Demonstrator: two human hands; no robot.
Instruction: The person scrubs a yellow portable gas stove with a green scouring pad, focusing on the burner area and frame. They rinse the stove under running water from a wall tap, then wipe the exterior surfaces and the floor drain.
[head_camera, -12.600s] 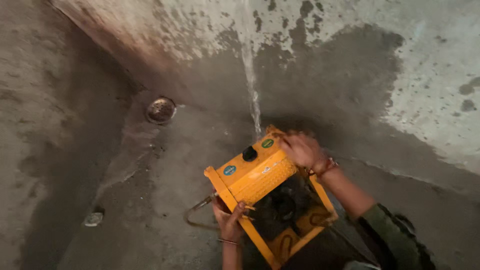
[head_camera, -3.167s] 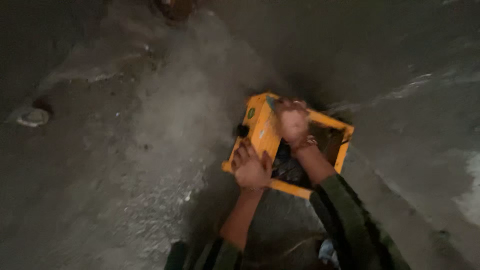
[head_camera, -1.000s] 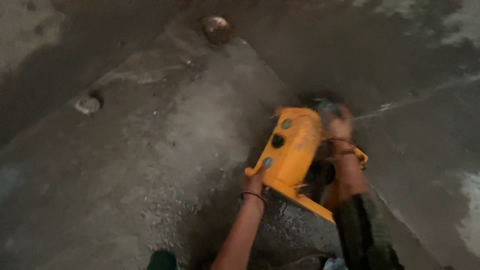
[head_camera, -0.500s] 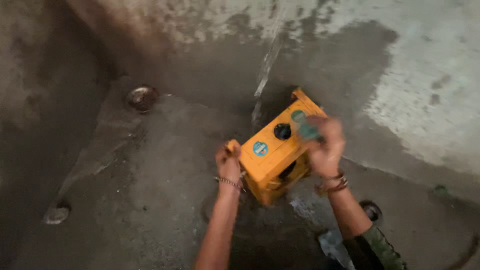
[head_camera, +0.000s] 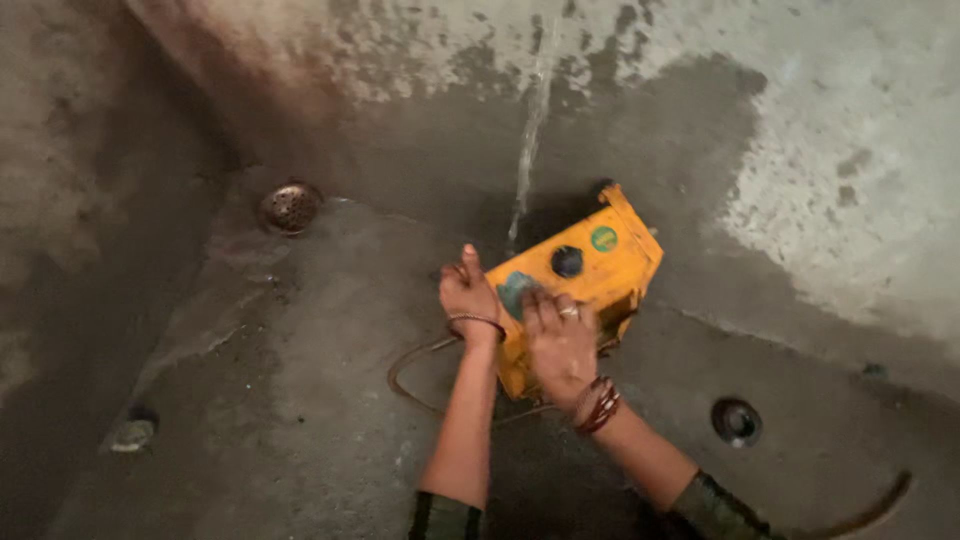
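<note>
The left hand (head_camera: 468, 290) is set against the left end of a yellow box-shaped machine housing (head_camera: 580, 285), fingers curled around its edge in a partial grip, a thin bangle at the wrist. The right hand (head_camera: 560, 340) lies flat and open on the housing's front face, fingers spread and pressed to the panel, a ring on one finger and dark bangles at the wrist; it covers part of a blue-green round sticker (head_camera: 515, 290). On the same face sit a black knob (head_camera: 566, 261) and a green round sticker (head_camera: 604, 239), both uncovered. The housing stands tilted on a wet concrete floor (head_camera: 300, 400), close to the foot of a rough concrete wall (head_camera: 820, 150) that is darkened with damp in its lower part and pale and patchy above. A thin stream of water (head_camera: 530, 130) falls down the wall face and lands at or just behind the top edge of the housing. A loop of dark cable (head_camera: 410, 370) lies on the floor beside the left forearm. A round metal drain cover (head_camera: 289, 206) sits in the corner, well apart to the left; a second dark round fitting (head_camera: 737, 420) sits in the floor to the right. Lighting is dim.
</note>
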